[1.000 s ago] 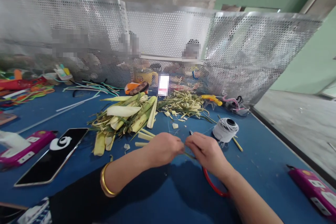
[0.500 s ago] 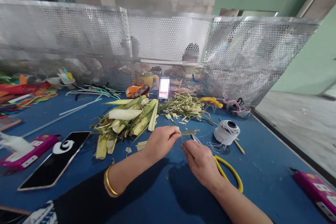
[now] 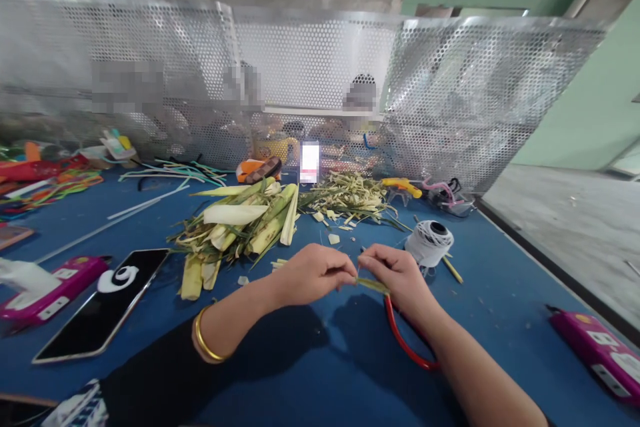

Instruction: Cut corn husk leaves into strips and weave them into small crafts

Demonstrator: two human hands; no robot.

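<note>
Green, slender, fibrous strip (image 3: 373,285) clamped in left grip (image 3: 317,273), right grip (image 3: 399,275) pinched together.

Blue table (image 3: 280,373) with leaf pile (image 3: 240,217), phones

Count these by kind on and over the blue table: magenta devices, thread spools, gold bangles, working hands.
Magenta devices, one at left, one at right: 2
Thread spool: 1
Gold bangle: 1
Hands, left hand and right hand: 2
Total: 6
</note>
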